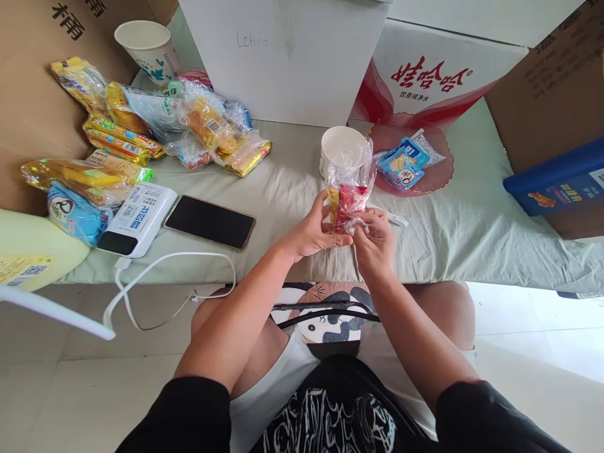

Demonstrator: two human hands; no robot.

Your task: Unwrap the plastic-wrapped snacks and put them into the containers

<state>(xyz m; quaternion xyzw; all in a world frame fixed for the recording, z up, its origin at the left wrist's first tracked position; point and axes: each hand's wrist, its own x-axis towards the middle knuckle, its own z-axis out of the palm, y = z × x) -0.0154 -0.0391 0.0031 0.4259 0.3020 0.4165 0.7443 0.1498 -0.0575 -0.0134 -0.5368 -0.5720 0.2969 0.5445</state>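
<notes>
A clear plastic bag with red and yellow packaging in it [352,198] is held up between my two hands, just above the cloth. My left hand [309,231] is closed on the bag's left side, thumb below and fingers above. On the right, my right hand [378,248] pinches crumpled film at the bag's lower end. Loose film from the bag's top overlaps a white paper cup [325,165] behind it. A thin white item [397,219] sticks out past my right fingers; its other end is hidden. What the packaging contains cannot be made out.
Right of the cup, a pink ribbed dish [441,179] holds blue packets [404,163]. Wrapped snacks [207,123] pile up at left, near another paper cup [144,38]. A phone [210,221] and a cabled power bank [141,217] lie nearer. Boxes [287,63] line the back.
</notes>
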